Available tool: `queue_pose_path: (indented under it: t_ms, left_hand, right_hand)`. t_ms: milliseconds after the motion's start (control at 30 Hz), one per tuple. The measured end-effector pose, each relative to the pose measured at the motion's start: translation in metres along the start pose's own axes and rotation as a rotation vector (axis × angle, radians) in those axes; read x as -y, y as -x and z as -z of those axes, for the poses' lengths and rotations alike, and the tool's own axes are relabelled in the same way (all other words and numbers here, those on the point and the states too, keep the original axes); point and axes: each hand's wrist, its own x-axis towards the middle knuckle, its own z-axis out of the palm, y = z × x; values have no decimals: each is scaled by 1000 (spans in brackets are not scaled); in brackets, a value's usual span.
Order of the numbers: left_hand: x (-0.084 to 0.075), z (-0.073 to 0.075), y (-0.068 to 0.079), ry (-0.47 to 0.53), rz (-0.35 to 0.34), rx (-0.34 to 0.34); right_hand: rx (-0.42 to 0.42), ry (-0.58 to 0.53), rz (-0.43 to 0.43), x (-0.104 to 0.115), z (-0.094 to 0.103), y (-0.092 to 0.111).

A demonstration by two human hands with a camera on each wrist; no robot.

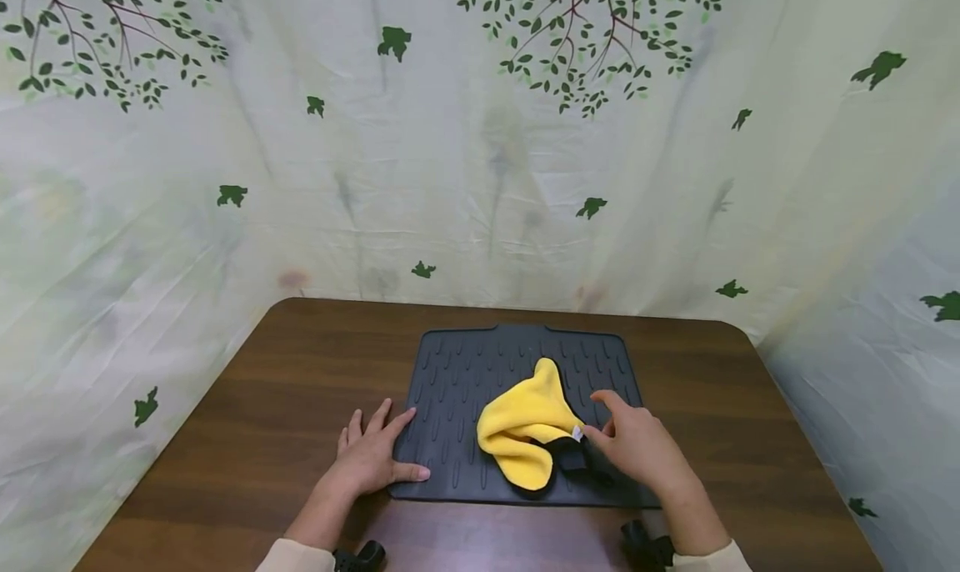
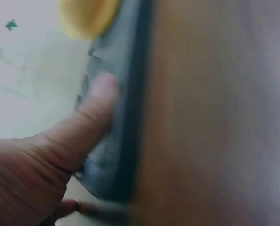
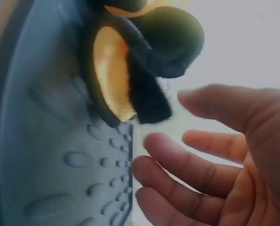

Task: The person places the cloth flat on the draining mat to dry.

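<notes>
A crumpled yellow cloth (image 1: pixel 525 430) with a black underside lies on a dark ribbed rubber mat (image 1: pixel 465 372) in the middle of a brown wooden table (image 1: pixel 300 363). My left hand (image 1: pixel 371 455) lies flat at the mat's left edge, its fingers straight and its thumb (image 2: pixel 90 113) pressing on the mat (image 2: pixel 121 141). My right hand (image 1: pixel 637 447) hovers at the cloth's lower right corner, beside a small white tag. In the right wrist view the right hand (image 3: pixel 201 141) has spread fingers that hold nothing, a short gap from the cloth (image 3: pixel 144 52).
A pale backdrop (image 1: pixel 480 180) printed with green leaves and branches hangs behind and to both sides of the table. Bare wood shows left and right of the mat. The table's front edge is close to my forearms.
</notes>
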Motion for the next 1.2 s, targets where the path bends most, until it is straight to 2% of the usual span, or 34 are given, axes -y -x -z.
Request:
queue_pose_path:
  t_ms: [67, 133, 300, 500, 600, 700, 867, 967, 1033, 1133, 1200]
  left_hand:
    - [-5, 3, 3, 18, 0, -10]
    - [-13, 3, 5, 21, -22, -48]
    - [-42, -7, 8, 33, -131, -144]
    - [-73, -26, 15, 115, -220, -62]
    - [-85, -37, 16, 138, -235, -87]
    - [-95, -47, 12, 149, -231, -186]
    - [-105, -57, 5, 213, -230, -337]
    - [-108, -58, 3, 241, -234, -372]
    - [-109, -58, 2, 223, -224, -354]
    - [-109, -58, 2, 161, -210, -243]
    - [-109, -59, 2, 112, -223, -167]
  right_hand:
    - [79, -11, -23, 1, -2, 0]
    - [128, -21, -25, 2, -6, 0]
    - [171, -77, 8, 6, -15, -2]
    - [165, -166, 129, 10, -27, -2]
    - [147, -168, 198, 12, -32, -2]
    - [106, -126, 239, 15, -37, -2]
    - [7, -62, 255, 18, -44, -3]
    - [-53, -43, 235, 18, -48, -4]
    - [-88, -21, 207, 18, -50, -5]
    - [-114, 14, 155, 16, -51, -6]
    - [-123, 31, 129, 14, -51, -6]
